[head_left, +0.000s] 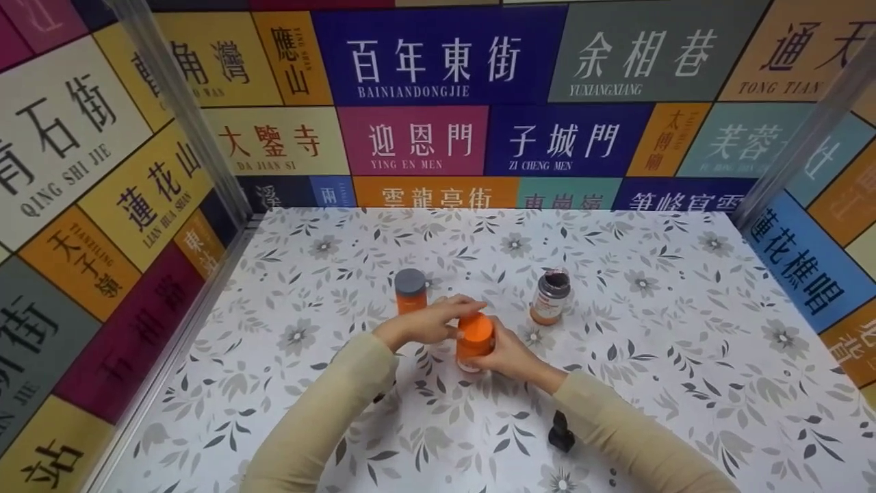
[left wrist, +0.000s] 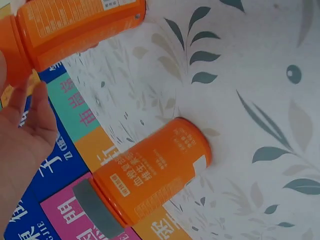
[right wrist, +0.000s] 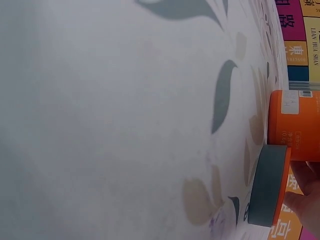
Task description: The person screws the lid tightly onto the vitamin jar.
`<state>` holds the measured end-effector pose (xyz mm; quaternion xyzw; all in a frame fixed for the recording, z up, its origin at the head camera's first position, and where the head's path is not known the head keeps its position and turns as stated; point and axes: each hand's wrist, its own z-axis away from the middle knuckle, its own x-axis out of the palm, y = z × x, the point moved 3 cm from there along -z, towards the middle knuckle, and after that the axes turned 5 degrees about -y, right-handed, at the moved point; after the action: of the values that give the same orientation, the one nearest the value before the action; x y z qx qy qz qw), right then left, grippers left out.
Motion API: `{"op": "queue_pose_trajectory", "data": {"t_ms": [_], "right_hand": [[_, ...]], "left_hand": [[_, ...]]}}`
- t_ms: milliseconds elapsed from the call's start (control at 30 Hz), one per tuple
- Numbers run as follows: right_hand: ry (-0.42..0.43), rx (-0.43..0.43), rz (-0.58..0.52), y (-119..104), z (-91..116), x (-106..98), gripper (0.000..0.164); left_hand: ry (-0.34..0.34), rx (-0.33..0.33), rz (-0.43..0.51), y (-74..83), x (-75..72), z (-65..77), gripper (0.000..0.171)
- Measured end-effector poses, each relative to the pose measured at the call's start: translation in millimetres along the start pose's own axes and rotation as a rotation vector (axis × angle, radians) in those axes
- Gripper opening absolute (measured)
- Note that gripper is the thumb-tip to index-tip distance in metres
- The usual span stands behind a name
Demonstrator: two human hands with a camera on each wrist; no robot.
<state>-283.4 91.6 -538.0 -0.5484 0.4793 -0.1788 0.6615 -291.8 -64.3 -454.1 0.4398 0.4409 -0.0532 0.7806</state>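
Note:
An orange bottle with an orange cap (head_left: 475, 331) stands upright between the hands. The right hand (head_left: 510, 352) grips its side. Over the cap lies the left hand (head_left: 438, 322), fingers along the far side and thumb at the near left; in the left wrist view the left hand's fingertips meet the cap (left wrist: 15, 50). Just behind the left hand stands another orange bottle with a grey cap (head_left: 410, 282). The right wrist view shows an upright orange bottle (right wrist: 295, 125) beside a grey, orange-edged cylinder (right wrist: 269, 185), with fingers touching it; what that cylinder belongs to is unclear.
An uncapped dark jar (head_left: 551, 298) with a pale label stands to the right, pinkish material at its mouth. Leaf-patterned white covering lies over the table (head_left: 684, 342). Panels of coloured signs (head_left: 438, 51) rise behind and along both sides.

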Motion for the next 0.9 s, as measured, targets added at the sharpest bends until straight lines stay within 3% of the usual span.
{"op": "queue_pose_trajectory", "data": {"t_ms": [133, 267, 400, 533, 700, 800, 900], "right_hand": [[0.018, -0.005, -0.005, 0.1, 0.2, 0.0, 0.065], [0.026, 0.001, -0.009, 0.8, -0.3, 0.5, 0.067], [0.031, -0.005, 0.015, 0.3, -1.0, 2.0, 0.068], [0.02, -0.003, 0.028, -1.5, -1.2, 2.0, 0.067], [0.001, 0.003, -0.004, -16.5, 2.7, 0.4, 0.063], [-0.003, 0.008, -0.008, -16.8, 2.8, 0.4, 0.063], [0.003, 0.006, 0.001, -5.9, 0.3, 1.5, 0.064]], "left_hand": [[0.251, -0.009, 0.039, 5.4, 7.0, 8.0, 0.061], [0.495, -0.054, -0.049, 11.5, 20.4, 15.6, 0.053], [0.596, -0.086, -0.125, 12.7, 30.9, 18.5, 0.045], [0.549, -0.054, -0.114, 10.2, 29.4, 17.6, 0.043], [0.364, 0.012, -0.195, 8.1, 15.9, 15.0, 0.044], [0.247, 0.056, -0.236, 6.8, 8.2, 11.5, 0.043], [0.126, 0.081, -0.216, 4.8, 2.0, 6.7, 0.045]]}}
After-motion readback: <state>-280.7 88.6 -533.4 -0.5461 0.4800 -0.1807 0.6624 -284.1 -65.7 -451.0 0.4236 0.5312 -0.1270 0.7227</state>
